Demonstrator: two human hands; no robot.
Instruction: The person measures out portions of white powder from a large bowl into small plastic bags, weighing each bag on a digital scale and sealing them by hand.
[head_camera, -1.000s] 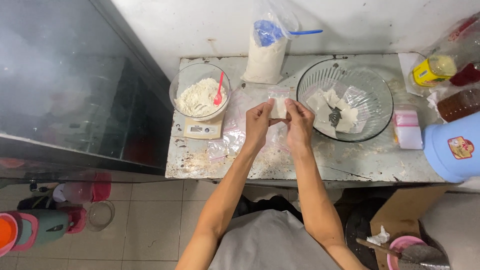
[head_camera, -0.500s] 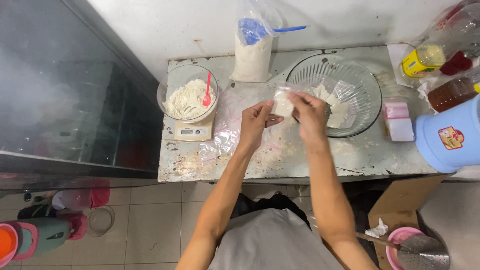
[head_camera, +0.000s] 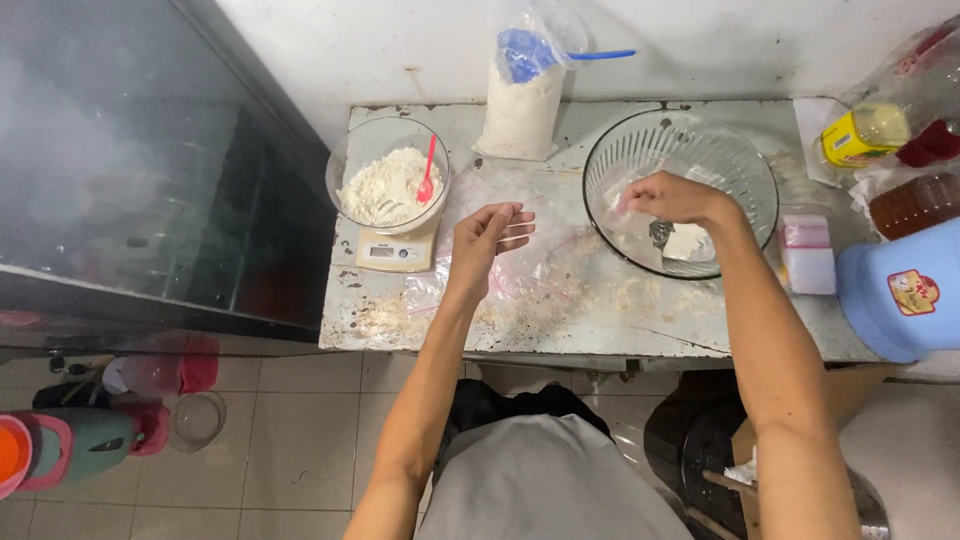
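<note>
Right hand (head_camera: 672, 197): inside the large glass bowl (head_camera: 740, 165) at the table's back right; fingers curled over a thin clear wrapper, grip on it cannot be told.
Left hand (head_camera: 487, 235): above the table (head_camera: 600, 320) centre, fingers loosely apart, holding nothing.
Bowl contents: white pieces (head_camera: 690, 243) on the bottom.
Scale bowl (head_camera: 388, 172): back left, white powder with a red spoon (head_camera: 427, 172).
Progress: judged mid-way; a powder bag (head_camera: 520, 95) stands at the back edge.

left hand (head_camera: 487, 232) raised, fingers loosely curled and empty, right hand (head_camera: 672, 197) extended forward, fingers bent downward
</note>
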